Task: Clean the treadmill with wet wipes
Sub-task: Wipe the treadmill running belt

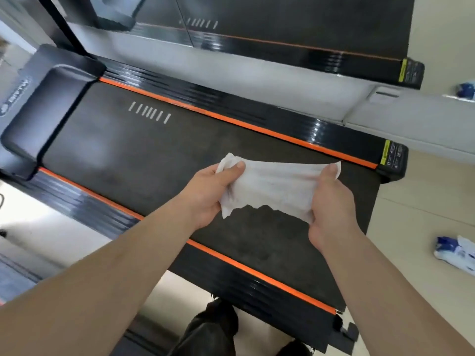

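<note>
The left hand (209,194) grips one end of a white wet wipe (272,187), thumb pressed on top and fingers curled beneath. The right hand (331,204) pinches the opposite end the same way, so the wipe is stretched out between both hands, its lower edge hanging ragged. It is held in the air above the rear part of the treadmill (144,150), over the dark belt between the two orange side stripes. On the pale floor (421,191) to the right, well apart from the hands, lies a blue and white packet (453,250). A mirror (282,19) beyond the treadmill reflects it.
</note>
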